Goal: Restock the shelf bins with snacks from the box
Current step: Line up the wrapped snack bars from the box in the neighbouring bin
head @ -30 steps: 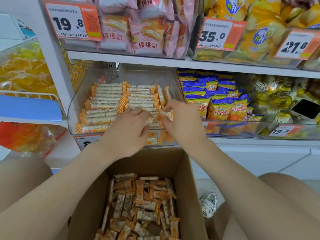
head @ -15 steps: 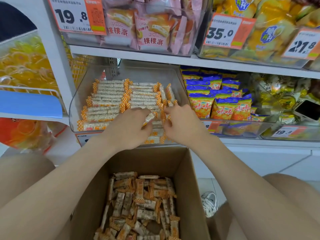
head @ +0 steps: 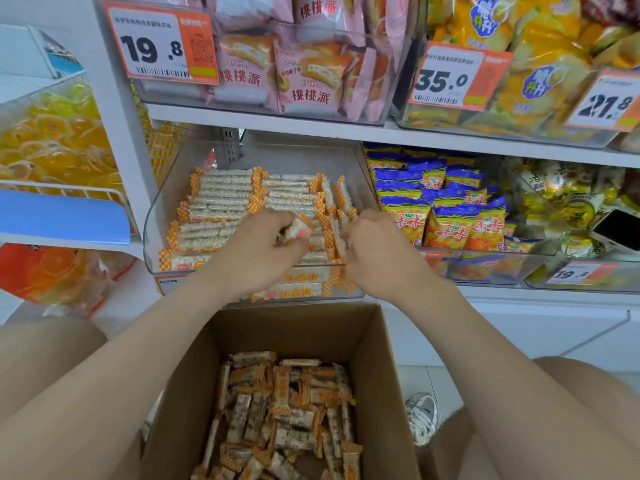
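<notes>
At 12 o'clock from the box [head: 374, 358], inside the clear bin [head: 162, 216], the left hand [head: 252, 254] pinches 1 snack bar [head: 294, 232] between thumb and curled fingers, just above the stacked rows [head: 221, 199]. At 3 o'clock of it the right hand [head: 377, 251] has its fingers curled down onto the upright bars [head: 337, 202] along the bin's right side. Pinching 1 or just steadying, cannot tell. Bin shows roughly 2 neat flat rows plus that upright column; the front part is hidden by the hands. Open box sits at 6 o'clock with many loose bars [head: 287, 410] jumbled in the bottom, so the restock looks partway, with lots left.

Step in hand, my read: seat the held bar into a row. To do it well:
- turn the bar to lie like its neighbours, orange ends lined up
- lower it flat, not on edge
- use the right hand as a stop so the upright column does not topple into the gap

Outward: blue-and-orange packs [head: 450, 220] at 3 o'clock of the bin, price tag [head: 159, 46] at 11 o'clock.
</notes>
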Tool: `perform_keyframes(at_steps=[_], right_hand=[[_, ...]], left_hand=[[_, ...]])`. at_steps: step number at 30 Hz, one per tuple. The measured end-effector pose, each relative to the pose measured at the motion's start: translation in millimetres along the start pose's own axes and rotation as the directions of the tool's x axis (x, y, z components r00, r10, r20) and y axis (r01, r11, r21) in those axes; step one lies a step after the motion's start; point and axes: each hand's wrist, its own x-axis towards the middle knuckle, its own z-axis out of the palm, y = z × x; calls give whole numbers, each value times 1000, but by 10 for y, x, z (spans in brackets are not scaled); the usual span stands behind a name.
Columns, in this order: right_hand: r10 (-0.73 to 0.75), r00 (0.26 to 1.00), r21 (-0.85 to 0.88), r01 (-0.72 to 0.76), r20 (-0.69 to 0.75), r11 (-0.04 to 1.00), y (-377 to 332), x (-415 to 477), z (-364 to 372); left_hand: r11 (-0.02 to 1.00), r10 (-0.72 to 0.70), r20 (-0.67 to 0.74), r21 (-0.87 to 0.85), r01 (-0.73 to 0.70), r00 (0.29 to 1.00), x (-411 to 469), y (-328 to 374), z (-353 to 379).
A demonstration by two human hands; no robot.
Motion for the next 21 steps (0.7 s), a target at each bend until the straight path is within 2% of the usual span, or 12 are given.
perform_keyframes(at_steps=[1,2,4,6,8,10,13,14,17,18,19,21], right_hand=[[88,995,189,-77,-51,979,-46,-40,-57],[188,981,404,-156,-39,901,-113,-96,-101],[255,960,699,-262,118,665,-271,-253,-155],[232,936,785,-348,263,512,-379,-406,-159],[237,925,827,-374,298,419,-393,-499,-161],[281,941,832,-305,188,464,-324,-533,-161],[289,956,711,-168,-52,683,-208,-490,-159],[284,956,692,-161,-67,704,-182,-459,-151],[303,949,731,-143,-91,667,-122,-311,-137],[307,944,726,-126,-122,676,-97,-244,-133],[309,938,706,-112,-157,699,-68,-167,-132],[305,923,617,-101,-236,781,-12,9,-144]], left_hand=[[985,-52,-13,-168,49,999,8,18,-25],[942,-99,-14,-323,90,995,8,33,-47],[822,-187,-14,-550,149,982,-11,83,-52],[724,-263,-63,-673,153,963,-34,121,-15],[678,-305,-104,-722,139,947,-59,150,25],[650,-309,-106,-749,128,945,-74,175,57],[651,-296,-78,-745,142,952,-98,224,80],[654,-297,-61,-741,156,953,-83,219,85],[635,-280,-3,-751,183,960,2,198,75],[655,-276,2,-731,190,961,60,177,76],[723,-264,-18,-665,185,964,119,163,77],[938,-176,-107,-318,134,979,237,106,63]])
